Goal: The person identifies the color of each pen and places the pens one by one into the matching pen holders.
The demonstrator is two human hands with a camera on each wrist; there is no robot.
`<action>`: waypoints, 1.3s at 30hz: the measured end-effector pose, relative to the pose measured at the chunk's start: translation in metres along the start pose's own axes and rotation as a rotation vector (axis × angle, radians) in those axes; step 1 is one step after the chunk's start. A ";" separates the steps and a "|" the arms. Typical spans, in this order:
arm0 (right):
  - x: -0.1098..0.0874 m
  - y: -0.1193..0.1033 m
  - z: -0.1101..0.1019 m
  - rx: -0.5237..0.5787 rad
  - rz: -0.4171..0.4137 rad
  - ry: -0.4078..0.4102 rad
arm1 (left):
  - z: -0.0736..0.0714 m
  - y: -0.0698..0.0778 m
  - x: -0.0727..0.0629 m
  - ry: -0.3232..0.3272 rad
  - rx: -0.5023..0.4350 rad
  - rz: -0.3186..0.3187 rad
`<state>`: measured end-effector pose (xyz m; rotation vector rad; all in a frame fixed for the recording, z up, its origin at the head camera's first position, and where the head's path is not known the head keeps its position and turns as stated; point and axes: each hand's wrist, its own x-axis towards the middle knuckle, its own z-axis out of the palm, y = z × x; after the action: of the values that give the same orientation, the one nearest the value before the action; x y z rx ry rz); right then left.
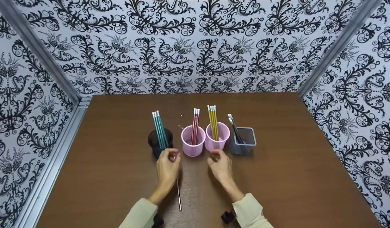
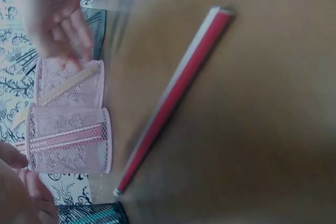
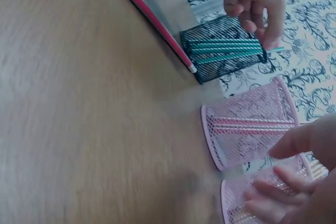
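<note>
A single red pencil [image 1: 179,198] lies on the table below my left hand [image 1: 168,167]. Its whole length shows in the left wrist view, where the red pencil [image 2: 173,90] is apart from the fingers. That hand hovers in front of the black mesh cup [image 1: 154,150] of teal pencils [image 1: 160,129], fingers loosely bent and holding nothing. Before the pink mesh cup [image 1: 225,131] with yellow pencils [image 1: 213,122] is my right hand [image 1: 221,167], also holding nothing; its fingers [image 3: 283,182] are spread loosely in the right wrist view.
Between the hands, farther back, stands another pink mesh cup [image 1: 192,152] with red pencils [image 1: 195,125]. A square dark mesh holder [image 1: 247,148] with black pencils [image 1: 234,126] ends the row at right. Patterned walls [image 1: 195,47] border the brown table [image 1: 293,177].
</note>
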<state>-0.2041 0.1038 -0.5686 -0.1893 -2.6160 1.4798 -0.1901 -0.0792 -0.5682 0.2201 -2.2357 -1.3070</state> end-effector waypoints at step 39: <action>0.040 -0.006 0.093 0.351 -0.111 0.047 | -0.012 -0.024 -0.035 -0.290 0.128 -0.183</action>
<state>-0.2598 0.0298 -0.6091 -0.0401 -2.2426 1.8334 -0.1576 -0.0871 -0.5968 0.3042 -2.6002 -1.3635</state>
